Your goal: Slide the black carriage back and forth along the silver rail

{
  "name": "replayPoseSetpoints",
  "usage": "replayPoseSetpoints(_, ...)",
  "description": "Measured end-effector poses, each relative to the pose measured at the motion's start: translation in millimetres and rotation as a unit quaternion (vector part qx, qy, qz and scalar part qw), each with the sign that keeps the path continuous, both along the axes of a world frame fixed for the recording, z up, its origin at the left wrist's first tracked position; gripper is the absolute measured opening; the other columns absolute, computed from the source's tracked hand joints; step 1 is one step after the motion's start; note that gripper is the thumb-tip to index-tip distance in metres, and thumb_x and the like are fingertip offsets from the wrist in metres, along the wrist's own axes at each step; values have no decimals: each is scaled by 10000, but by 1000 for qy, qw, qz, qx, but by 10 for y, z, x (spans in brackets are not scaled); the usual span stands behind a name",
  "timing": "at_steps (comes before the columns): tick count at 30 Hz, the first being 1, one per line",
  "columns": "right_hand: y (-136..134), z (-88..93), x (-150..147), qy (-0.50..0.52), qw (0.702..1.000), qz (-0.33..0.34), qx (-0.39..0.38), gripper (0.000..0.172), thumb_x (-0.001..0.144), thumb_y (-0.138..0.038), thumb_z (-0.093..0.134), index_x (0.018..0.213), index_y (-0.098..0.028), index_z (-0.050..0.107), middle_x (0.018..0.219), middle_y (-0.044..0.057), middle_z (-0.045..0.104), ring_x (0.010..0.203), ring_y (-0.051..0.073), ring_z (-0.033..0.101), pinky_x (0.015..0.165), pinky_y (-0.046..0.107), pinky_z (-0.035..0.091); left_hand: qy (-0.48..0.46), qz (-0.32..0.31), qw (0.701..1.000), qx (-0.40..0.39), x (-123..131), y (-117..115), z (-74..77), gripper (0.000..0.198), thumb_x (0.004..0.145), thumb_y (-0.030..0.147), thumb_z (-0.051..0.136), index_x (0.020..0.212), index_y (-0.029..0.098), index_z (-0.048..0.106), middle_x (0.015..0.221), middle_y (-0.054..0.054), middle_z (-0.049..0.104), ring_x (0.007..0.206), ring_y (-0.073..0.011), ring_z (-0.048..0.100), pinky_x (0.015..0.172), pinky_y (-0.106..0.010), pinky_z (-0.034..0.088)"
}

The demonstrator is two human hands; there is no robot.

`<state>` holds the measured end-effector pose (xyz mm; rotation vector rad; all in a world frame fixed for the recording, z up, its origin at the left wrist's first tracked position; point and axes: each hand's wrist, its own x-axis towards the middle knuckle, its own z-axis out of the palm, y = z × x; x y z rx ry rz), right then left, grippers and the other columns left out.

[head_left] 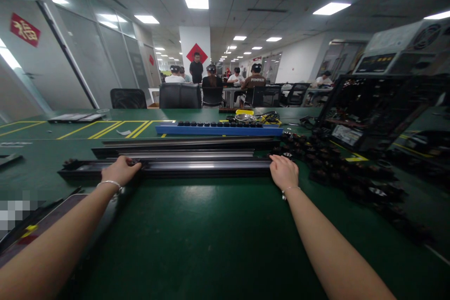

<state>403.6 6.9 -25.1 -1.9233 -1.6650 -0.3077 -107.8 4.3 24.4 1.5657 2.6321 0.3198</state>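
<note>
A long black metal rail (197, 168) lies across the green table (197, 234) in front of me. My left hand (120, 170) is closed over its left part, fingers curled on the top edge. My right hand (284, 172) grips its right end, fingers folded over the rail. Both arms are stretched forward. Two more dark rails (186, 146) lie just behind the held one.
A blue strip with black parts (218, 128) sits further back. A heap of small black parts (337, 168) spreads to the right, beside an open black computer case (372, 108). A dark flat panel (45, 225) lies at left. People sit at desks far behind.
</note>
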Motion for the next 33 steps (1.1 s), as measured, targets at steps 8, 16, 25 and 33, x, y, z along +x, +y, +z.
replayPoseSetpoints(8,3,-6,1,-1,1000,0,1,409,812,-240,331,1099,-243,622,1181,6,595,1136,193,442,980,375,266,-2,-3,1000,0,-39,23,-61,567,740,574,399,1114,154,470,1165,-157,584,1079,-332,533,885,-457,352)
replayPoseSetpoints(16,-8,15,-9,-5,1000,-1,-6,413,820,-242,322,1104,-244,621,1197,11,587,1139,196,446,972,388,276,-5,-1,1000,3,-60,42,-72,568,727,580,413,1101,156,473,1150,-153,592,1061,-332,543,878,-455,359)
replayPoseSetpoints(25,4,5,3,-11,1000,-1,-1,412,814,-242,336,1110,-254,621,1188,12,591,1126,201,456,969,393,286,-5,-9,1000,7,-3,32,-68,553,736,580,400,1088,161,481,1152,-161,591,1067,-332,539,903,-475,334)
replayPoseSetpoints(33,2,2,5,-13,1000,-3,-1,405,819,-249,333,1104,-245,621,1189,7,592,1136,193,451,972,378,281,-17,-2,1000,22,67,21,-72,530,740,562,402,1079,163,476,1141,-172,598,1069,-336,540,927,-513,300)
